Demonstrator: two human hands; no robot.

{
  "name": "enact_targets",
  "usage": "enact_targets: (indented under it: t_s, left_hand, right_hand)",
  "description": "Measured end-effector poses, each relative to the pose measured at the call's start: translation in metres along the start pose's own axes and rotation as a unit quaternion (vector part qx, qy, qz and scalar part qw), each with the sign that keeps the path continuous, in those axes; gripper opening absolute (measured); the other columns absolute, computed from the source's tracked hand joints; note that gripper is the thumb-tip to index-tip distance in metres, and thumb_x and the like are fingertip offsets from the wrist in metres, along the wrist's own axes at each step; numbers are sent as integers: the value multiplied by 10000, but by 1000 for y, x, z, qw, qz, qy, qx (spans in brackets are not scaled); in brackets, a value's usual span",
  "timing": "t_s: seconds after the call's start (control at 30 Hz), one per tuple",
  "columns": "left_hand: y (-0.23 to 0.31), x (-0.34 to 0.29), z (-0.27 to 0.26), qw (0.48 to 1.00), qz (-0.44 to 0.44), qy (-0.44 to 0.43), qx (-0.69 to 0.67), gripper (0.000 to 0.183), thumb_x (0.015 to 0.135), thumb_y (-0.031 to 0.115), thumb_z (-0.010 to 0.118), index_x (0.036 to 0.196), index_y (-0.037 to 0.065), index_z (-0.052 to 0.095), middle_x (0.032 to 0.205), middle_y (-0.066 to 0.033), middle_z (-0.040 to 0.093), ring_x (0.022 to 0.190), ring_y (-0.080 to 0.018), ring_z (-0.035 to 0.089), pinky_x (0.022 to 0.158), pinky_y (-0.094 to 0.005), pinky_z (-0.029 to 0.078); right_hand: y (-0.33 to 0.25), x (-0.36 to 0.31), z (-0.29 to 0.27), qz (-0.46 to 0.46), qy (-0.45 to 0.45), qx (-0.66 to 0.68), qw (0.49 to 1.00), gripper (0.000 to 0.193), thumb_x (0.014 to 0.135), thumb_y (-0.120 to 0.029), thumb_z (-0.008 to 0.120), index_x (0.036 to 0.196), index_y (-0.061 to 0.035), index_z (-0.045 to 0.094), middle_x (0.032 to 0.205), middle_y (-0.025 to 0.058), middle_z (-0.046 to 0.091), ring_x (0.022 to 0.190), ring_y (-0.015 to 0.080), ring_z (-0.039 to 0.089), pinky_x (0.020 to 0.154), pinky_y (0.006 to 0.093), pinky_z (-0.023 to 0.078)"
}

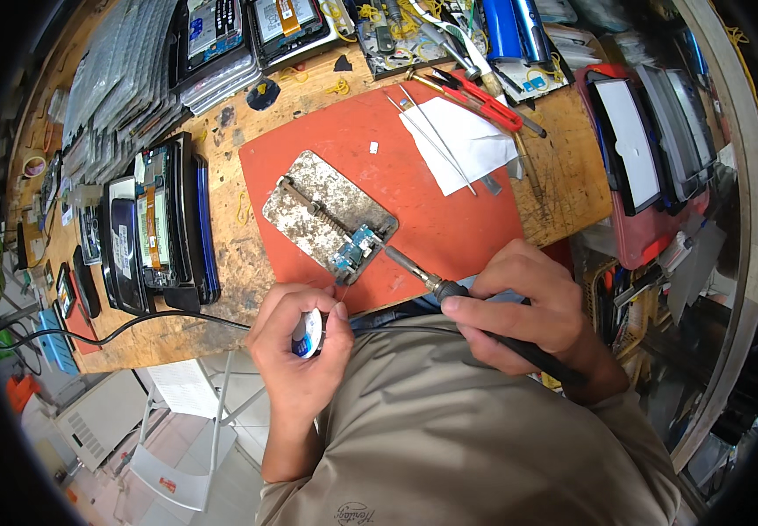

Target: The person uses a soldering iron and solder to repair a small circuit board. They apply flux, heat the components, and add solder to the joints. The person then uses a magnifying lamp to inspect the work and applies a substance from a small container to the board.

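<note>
My right hand (528,320) is closed around the dark handle of a soldering iron (414,268). Its tip points up and left, at or very near the edge of a small blue circuit board (357,249). That board sits at the near end of a stained metal holder plate (313,184) with a sliding bar clamp. In my left hand (295,329) is a small solder spool (308,334) with a white and blue face. A thin wire seems to rise from my fingertips beside the board; whether it touches the board I cannot tell.
The holder lies on an orange-red mat (458,230) on a wooden bench. White paper (458,140) with tweezers and red-handled pliers (491,107) lies at the far right. Opened devices (153,228) stand at left, and a black cable (142,321) crosses the near edge.
</note>
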State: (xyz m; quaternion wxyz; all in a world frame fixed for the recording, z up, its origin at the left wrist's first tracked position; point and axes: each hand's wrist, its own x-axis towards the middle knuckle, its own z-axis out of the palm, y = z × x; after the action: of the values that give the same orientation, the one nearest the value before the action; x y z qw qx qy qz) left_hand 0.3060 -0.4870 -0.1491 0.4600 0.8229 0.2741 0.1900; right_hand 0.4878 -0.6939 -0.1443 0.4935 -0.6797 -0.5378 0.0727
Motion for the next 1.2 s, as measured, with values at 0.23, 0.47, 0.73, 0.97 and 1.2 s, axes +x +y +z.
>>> enact_targets:
  t_s: [0.23,0.47,0.73,0.97,1.2]
  left_hand:
    - [-3,0,2,1000,19,8,5,121,842,-44,816,928,7,748,916,-86,696,763,-156,663,687,-282,513]
    - [-5,0,2,1000,23,3,13,128,838,-40,822,931,10,749,919,-89,695,746,-153,656,663,-285,508]
    - [-6,1,3,999,31,5,13,129,833,-37,822,928,10,748,925,-96,701,774,-183,677,693,-303,526]
    - [-6,1,3,999,31,1,15,130,836,-36,824,929,12,748,922,-93,699,772,-189,675,694,-305,524]
    - [-5,1,3,999,33,0,22,129,841,-40,826,929,12,748,916,-85,696,768,-177,670,685,-301,520]
  right_hand:
    - [-10,3,9,-1,-12,-10,1000,475,685,51,860,1145,-59,822,904,66,656,746,233,612,626,347,495]
    - [-11,3,13,-12,-23,-32,999,455,690,36,862,1131,-71,834,901,60,644,742,230,613,620,357,486]
    - [-12,5,13,-16,-29,-37,999,504,671,32,869,1165,-52,815,900,60,628,744,238,601,618,368,454]
    - [-14,6,12,-8,-37,-58,998,412,687,16,871,1083,-98,854,899,41,639,754,217,627,637,340,536]
    - [-14,6,13,-22,-35,-68,997,408,695,15,866,1085,-103,854,894,35,637,757,213,627,635,340,524]
